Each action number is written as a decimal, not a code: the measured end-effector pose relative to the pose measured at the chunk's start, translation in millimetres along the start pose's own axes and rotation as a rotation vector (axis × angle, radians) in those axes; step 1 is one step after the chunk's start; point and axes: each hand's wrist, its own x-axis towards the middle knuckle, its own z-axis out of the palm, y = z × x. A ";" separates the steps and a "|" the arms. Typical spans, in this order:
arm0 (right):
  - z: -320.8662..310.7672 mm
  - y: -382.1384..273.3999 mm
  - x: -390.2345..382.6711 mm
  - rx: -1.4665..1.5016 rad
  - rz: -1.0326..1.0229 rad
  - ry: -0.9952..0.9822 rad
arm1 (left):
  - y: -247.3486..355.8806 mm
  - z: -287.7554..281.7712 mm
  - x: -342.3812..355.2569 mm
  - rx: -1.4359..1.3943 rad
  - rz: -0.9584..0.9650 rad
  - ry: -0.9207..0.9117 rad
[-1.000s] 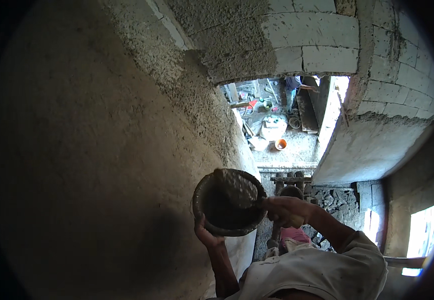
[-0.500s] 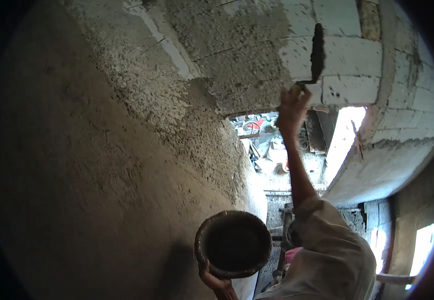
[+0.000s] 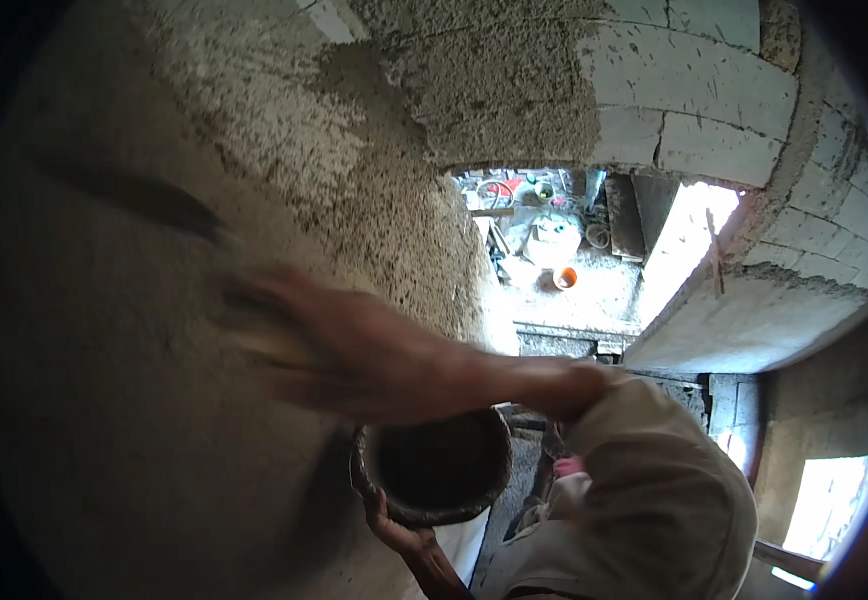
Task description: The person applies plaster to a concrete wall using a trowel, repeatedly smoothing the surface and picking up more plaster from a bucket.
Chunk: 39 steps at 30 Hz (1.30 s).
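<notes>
My left hand (image 3: 401, 532) grips the lower left rim of a round dark mortar bowl (image 3: 438, 517), its fingers curled over the edge. The inside of the bowl is too dark to tell how much it holds. Across the top of the bowl reaches my right arm, in a light sleeve. My right hand (image 3: 359, 355), smeared by motion, is closed around the handle of a trowel (image 3: 149, 200). The trowel's dark, blurred blade points up and left in front of the smooth plastered wall (image 3: 104, 380).
Rough wet mortar (image 3: 504, 95) covers part of the block wall, beside bare pale blocks (image 3: 689, 75). Below it, an opening shows a lower floor with an orange bucket (image 3: 565, 278) and clutter. A bright window (image 3: 834, 500) is at the lower right.
My right hand has swung with the trowel from the block wall at the upper right down to the left, across the bowl. In the picture the bowl sits slightly further left and up.
</notes>
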 end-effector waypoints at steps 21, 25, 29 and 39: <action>77.7 -58.6 -363.3 0.473 1.693 -0.697 | 23.3 -105.8 -62.0 0.102 -0.180 -0.268; 96.3 -51.9 -429.0 0.820 1.734 -0.408 | 11.2 -123.6 -56.1 0.119 -0.203 -0.265; 104.3 -58.7 -426.1 1.042 1.722 -0.207 | 27.0 -113.0 -51.6 0.067 -0.142 -0.185; 61.4 -86.7 -359.6 1.010 1.557 0.131 | 15.2 -46.8 -18.1 0.024 -0.186 -0.154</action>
